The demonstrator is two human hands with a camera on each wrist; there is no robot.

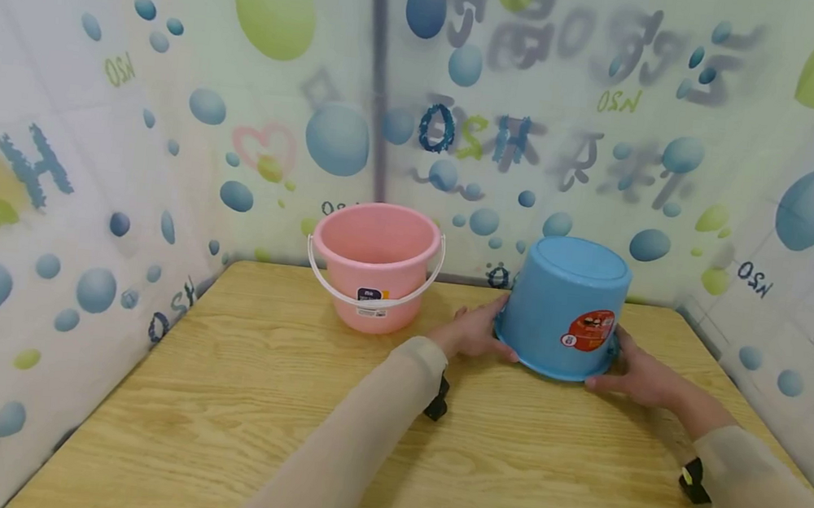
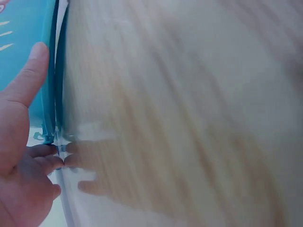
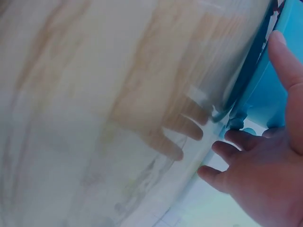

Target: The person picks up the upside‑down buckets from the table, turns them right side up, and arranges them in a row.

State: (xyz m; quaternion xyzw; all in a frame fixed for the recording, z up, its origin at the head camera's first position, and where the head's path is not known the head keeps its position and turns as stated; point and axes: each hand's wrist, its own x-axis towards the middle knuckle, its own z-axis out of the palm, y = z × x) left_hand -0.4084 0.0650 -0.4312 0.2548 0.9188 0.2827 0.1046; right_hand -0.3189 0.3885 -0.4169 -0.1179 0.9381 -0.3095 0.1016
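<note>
A light blue plastic bucket (image 1: 556,313) stands upside down at the back right of the table, its base up and a red label on its side. My left hand (image 1: 475,331) holds its left side low by the rim, thumb in front and fingers toward the back. On the opposite side my right hand (image 1: 641,376) holds it the same way, the thumb near the front of the rim. In the left wrist view the left thumb (image 2: 32,75) lies along the blue wall. The right wrist view shows the right thumb (image 3: 284,56) against the bucket; some fingertips are hidden behind it.
A pink bucket (image 1: 375,279) with a white handle (image 1: 333,289) stands upright left of the blue one. Both are on a wood-grain table (image 1: 231,401), whose glossy top reflects the hands. Patterned curtains (image 1: 268,93) enclose the back and sides.
</note>
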